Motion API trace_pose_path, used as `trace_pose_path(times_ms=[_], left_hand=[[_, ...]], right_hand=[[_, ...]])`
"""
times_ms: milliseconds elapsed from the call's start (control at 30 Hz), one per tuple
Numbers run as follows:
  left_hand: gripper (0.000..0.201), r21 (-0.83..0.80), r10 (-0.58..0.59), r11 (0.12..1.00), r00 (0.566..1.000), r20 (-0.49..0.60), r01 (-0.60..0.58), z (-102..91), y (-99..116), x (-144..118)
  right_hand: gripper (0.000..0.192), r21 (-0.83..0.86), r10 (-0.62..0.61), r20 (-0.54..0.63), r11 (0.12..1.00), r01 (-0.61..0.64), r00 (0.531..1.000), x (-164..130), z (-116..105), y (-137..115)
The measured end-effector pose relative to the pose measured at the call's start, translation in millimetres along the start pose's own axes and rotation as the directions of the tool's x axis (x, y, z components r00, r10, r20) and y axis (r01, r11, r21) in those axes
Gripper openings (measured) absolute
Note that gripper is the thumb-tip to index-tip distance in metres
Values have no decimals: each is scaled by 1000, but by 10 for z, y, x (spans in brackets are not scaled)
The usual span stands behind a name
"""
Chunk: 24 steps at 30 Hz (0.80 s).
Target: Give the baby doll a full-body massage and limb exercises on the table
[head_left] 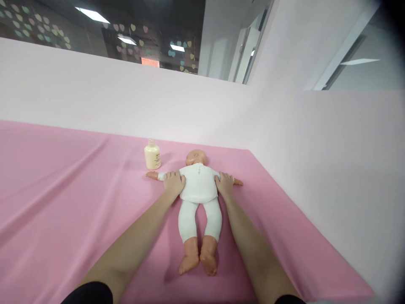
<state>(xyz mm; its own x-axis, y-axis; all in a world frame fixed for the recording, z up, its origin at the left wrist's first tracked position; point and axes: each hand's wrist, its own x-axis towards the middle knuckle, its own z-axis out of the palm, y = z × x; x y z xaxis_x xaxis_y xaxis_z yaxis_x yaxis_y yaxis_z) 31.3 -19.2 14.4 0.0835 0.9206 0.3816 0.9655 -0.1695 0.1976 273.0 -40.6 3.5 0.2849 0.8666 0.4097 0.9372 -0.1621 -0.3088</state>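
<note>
In the head view, a baby doll [198,185] in a white bodysuit and white leggings lay on its back on the pink sheet [63,202], arms spread, head toward the pale wall and bare feet toward the person. The left hand [174,182] rested flat and open against the doll's chest at one shoulder, and the right hand [225,185] lay open against the opposite shoulder, neither gripping anything. A cream lotion bottle [152,155] stood upright just beside the doll's outstretched arm, beyond the left hand.
</note>
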Motion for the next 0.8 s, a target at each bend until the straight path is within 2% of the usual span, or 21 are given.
trace_pose_path(times_ms=[100, 233, 500, 667, 800], left_hand=[[49, -32, -10, 999, 1000, 4, 10, 11, 0, -6], [51, 2, -5, 1000, 1000, 9, 5, 33, -29, 10], [44, -55, 129, 990, 991, 24, -128, 48, -129, 78], [48, -150, 190, 972, 980, 60, -179, 83, -120, 93], [57, -281, 340, 912, 933, 115, -298, 108, -66, 93]], right_hand=[[41, 15, -14, 15, 1000, 14, 1000, 3, 11, 8], [40, 30, -36, 31, 999, 35, 999, -1, 15, 17], [43, 153, -81, 67, 986, 70, 994, 19, 28, -20], [49, 328, -224, 112, 928, 177, 968, 21, 30, -96], [62, 390, -324, 194, 892, 230, 926, -43, -12, -243]])
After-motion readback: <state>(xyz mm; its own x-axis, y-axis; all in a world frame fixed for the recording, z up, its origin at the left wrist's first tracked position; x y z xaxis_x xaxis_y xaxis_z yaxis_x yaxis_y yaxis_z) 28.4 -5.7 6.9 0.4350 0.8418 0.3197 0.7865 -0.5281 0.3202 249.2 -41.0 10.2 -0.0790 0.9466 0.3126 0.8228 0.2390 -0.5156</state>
